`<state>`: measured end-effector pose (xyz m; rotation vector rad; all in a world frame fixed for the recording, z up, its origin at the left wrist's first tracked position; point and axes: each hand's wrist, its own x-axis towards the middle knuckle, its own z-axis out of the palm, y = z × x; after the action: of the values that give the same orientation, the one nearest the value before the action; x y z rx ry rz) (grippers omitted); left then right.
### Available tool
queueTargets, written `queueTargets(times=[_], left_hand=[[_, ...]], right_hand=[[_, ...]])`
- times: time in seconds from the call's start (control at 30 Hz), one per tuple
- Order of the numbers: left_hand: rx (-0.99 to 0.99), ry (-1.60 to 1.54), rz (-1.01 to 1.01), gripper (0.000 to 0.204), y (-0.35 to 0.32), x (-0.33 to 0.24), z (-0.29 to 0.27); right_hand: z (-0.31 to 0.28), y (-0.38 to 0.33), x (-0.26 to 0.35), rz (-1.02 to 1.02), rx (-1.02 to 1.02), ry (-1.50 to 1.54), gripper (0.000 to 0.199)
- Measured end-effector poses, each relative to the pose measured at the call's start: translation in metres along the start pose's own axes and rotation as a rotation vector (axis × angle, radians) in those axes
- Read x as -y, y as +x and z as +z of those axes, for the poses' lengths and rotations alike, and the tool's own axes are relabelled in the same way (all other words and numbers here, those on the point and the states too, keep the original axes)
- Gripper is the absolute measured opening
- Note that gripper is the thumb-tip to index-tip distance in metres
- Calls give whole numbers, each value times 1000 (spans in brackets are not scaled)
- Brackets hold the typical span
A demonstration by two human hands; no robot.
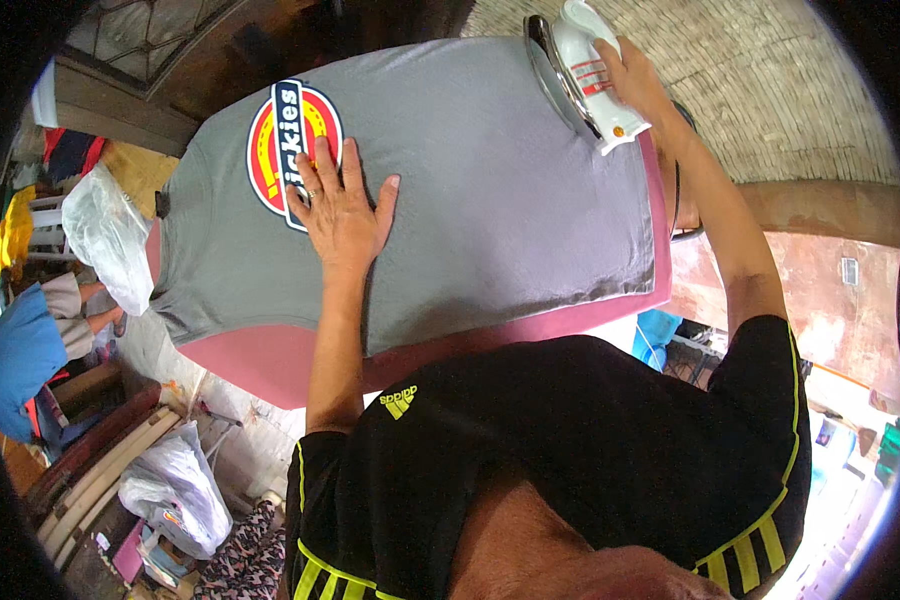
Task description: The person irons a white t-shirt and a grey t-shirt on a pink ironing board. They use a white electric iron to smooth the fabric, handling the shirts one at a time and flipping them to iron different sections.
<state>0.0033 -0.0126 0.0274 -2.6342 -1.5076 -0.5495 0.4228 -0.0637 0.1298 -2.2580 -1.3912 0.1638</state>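
Left hand (342, 220) open, fingers spread, lay on the emblem (265, 150) of a gray shirt (490, 200), which stretched lengthwise from left to right over a pink board (255, 365), hem rightward. Farther off, the right hand (638, 82) gripped an iron (582, 60) at the shirt's far hem corner, its long axis crossing the shirt's; whether its plate touched cloth could not be told.
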Motion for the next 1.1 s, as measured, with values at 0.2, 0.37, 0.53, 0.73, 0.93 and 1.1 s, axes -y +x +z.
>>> queueTargets(times=[0.2, 0.37, 0.53, 0.73, 0.93, 1.1], left_hand=[[-34, 31, 2, 66, -3, 0, 1], [-61, 42, 27, 61, -5, 6, 10], [-3, 56, 9, 63, -53, -8, -4], [61, 65, -79, 65, -156, -28, -33], [-115, -23, -164, 57, -217, -39, -41], [-410, -280, -177, 32, -231, -31, -33]], right_hand=[[5, -57, 71, 323, 236, 214, 53], [33, -144, 96, -374, 166, 99, 39], [8, -186, 85, -285, 398, 86, 36], [-30, -146, 33, -119, 176, -280, 61], [-22, -158, 41, -46, 331, 137, 53], [27, -197, 87, -474, 464, 225, 49]])
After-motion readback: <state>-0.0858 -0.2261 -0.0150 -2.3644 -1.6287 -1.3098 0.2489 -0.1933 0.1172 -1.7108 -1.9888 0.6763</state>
